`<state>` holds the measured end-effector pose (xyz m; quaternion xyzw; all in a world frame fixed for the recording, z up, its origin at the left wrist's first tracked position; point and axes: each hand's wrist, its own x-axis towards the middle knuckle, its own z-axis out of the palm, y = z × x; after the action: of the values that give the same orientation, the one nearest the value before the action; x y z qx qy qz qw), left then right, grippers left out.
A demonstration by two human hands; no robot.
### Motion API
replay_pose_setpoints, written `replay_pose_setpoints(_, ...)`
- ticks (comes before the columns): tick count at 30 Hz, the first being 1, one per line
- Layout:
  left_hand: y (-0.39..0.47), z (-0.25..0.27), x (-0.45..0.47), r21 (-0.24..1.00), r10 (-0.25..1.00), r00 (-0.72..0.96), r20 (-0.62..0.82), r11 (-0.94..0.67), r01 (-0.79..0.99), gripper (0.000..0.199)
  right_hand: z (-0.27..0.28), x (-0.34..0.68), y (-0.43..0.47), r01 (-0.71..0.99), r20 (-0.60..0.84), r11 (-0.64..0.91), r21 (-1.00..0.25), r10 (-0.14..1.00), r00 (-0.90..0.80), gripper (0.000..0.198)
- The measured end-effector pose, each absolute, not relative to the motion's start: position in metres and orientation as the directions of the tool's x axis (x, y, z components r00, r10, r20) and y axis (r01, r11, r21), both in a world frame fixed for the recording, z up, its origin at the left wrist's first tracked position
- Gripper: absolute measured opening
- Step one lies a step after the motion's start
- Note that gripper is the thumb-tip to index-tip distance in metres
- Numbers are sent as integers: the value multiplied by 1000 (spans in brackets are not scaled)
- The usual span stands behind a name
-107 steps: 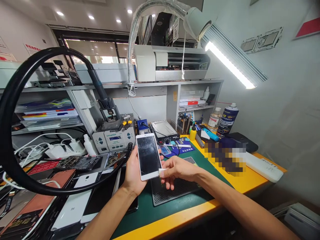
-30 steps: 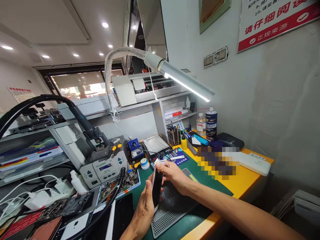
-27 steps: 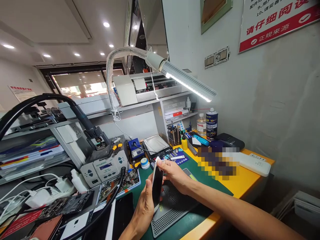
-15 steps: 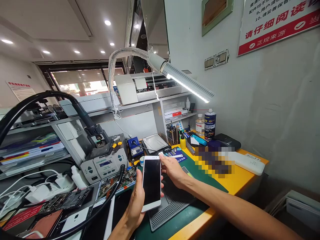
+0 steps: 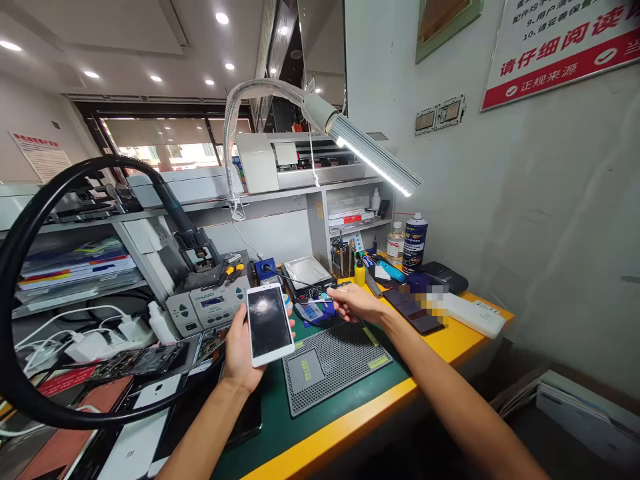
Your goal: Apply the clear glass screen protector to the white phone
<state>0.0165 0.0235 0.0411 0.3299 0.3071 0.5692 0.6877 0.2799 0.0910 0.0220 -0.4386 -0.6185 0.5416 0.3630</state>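
Note:
A white-framed smartphone [image 5: 270, 320] with a dark, reflecting screen lies tilted in my left hand [image 5: 241, 353], the thumb along its left edge and fingertips showing at its right side. My right hand [image 5: 357, 303] is apart from the phone, to its right, with thumb and fingers pinched together. A slim pale piece shows by those fingertips, too small to name. Below the right hand, a grey perforated mat [image 5: 340, 367] rests on the green work mat [image 5: 280, 433]. Just beyond the fingers is a blue card or packet [image 5: 315, 313].
A grey control station [image 5: 213, 303] and a looping black hose [image 5: 15, 267] stand at left, near several phones and circuit boards. A lit lamp [image 5: 375, 157] hangs over the bench. Bottles, a spray can [image 5: 415, 243] and a long white case [image 5: 473, 315] occupy the right side.
The phone has moved left in my left hand and tilted. My right hand has come away from the phone's upper right edge, uncovering more of the perforated mat. The view has shifted slightly.

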Motion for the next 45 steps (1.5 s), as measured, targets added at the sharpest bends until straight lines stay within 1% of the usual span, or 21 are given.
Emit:
replay_pose_setpoints(4, 30, 36, 12, 788, 987, 146, -63, 139, -599, 57, 23, 289, 88, 269, -119, 14, -963, 874, -472, 53)
replay_pose_setpoints(8, 32, 32, 13, 781, 982, 164, -96, 176, -600, 55, 24, 291, 84, 407, -180, 46, -912, 847, -499, 49)
replay_pose_setpoints(12, 30, 30, 16, 778, 972, 188, -139, 224, -587, 57, 20, 284, 83, 520, -215, 73, -851, 855, -471, 46)
replay_pose_setpoints(15, 28, 29, 19, 776, 964, 208, -164, 256, -576, 58, 12, 278, 87, 608, -239, 65, -791, 883, -404, 46)
replay_pose_setpoints(19, 25, 29, 21, 773, 956, 227, -186, 285, -567, 59, 2, 279, 93, 716, -254, 49, -696, 916, -309, 39)
replay_pose_setpoints(23, 25, 29, 23, 767, 953, 230, -197, 295, -569, 59, 4, 282, 92, 733, -231, 62, -677, 928, -292, 39)
replay_pose_setpoints(30, 24, 30, 25, 770, 947, 234, -219, 315, -554, 60, 12, 278, 86, 685, -206, 73, -725, 926, -317, 28)
replay_pose_setpoints(32, 23, 30, 26, 771, 948, 238, -212, 312, -556, 60, 10, 274, 86, 679, -193, 67, -731, 934, -300, 30)
replay_pose_setpoints(35, 23, 30, 27, 764, 948, 239, -212, 313, -564, 60, 5, 268, 89, 705, -185, 39, -708, 953, -239, 35)
replay_pose_setpoints(41, 23, 27, 26, 756, 941, 246, -231, 333, -563, 60, -3, 265, 94, 737, -192, 0, -675, 965, -176, 35)
replay_pose_setpoints(45, 23, 25, 28, 733, 938, 286, -195, 333, -593, 55, -3, 268, 94, 745, -120, 23, -666, 983, -137, 36)
